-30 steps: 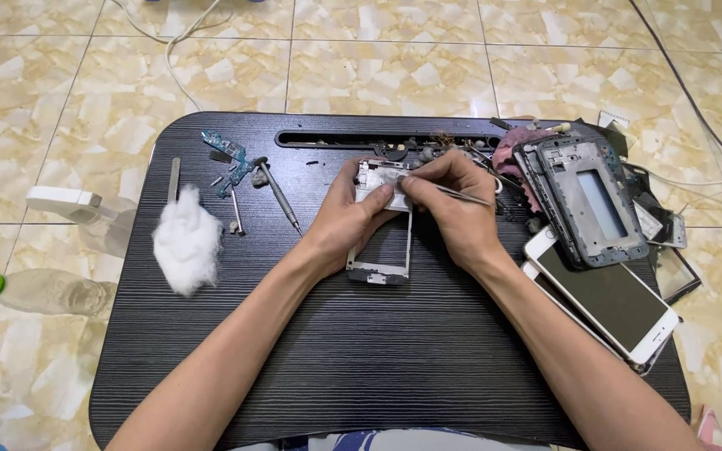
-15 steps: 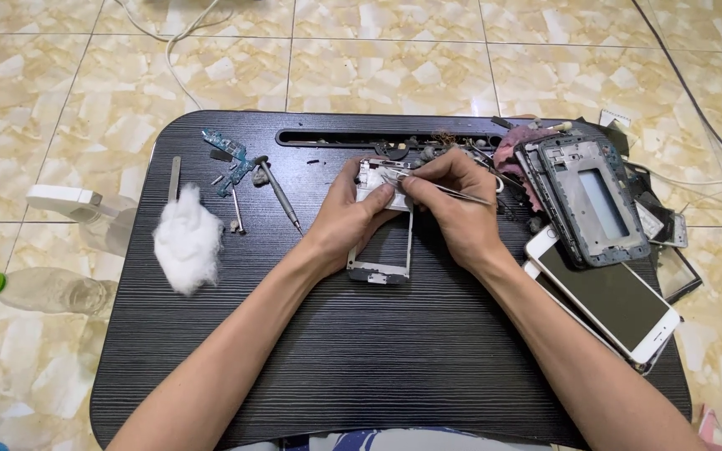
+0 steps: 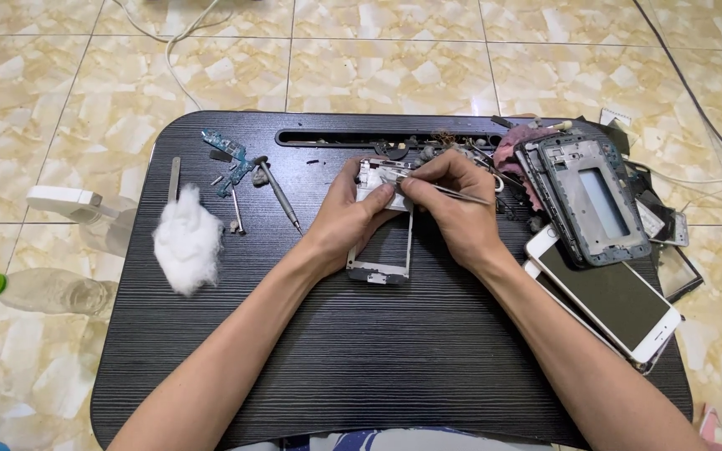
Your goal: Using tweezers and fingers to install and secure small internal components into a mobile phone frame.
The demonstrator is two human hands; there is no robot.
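Pinched between thumb and forefinger of the right hand [image 3: 455, 209], thin metal tweezers [image 3: 453, 194] point their tips toward 9 o'clock onto the top end of a white phone frame [image 3: 382, 230]; the left hand [image 3: 346, 219] clamps that frame from its 9 o'clock side, thumb over the upper edge. Frame lies flat near the centre of the black tray [image 3: 378, 359], long axis running 12 to 6, its middle an open rectangular window through which the ribbed tray surface shows. Step in hand, by judgement: fine work with the tweezer tips on a small part at the frame's top end; the part itself is too small to make out. Next move calls for a steady left-hand hold and a light, exact pinch, since the tips work just beside the left thumb. At 9 o'clock of the hands: a screwdriver [image 3: 279, 196], slim and dark, a blue circuit strip [image 3: 226, 154], and a soft, fluffy cotton wad [image 3: 185, 240]. At 3 o'clock: a grey metal midframe [image 3: 587, 200], hard-edged with a window cut-out, leaning on loose parts; below it a white phone [image 3: 607, 296], glossy dark glass up. Tray is matte, finely grooved, with a slot along its 12 o'clock edge, and rests on a glossy marbled tile floor [image 3: 394, 58].
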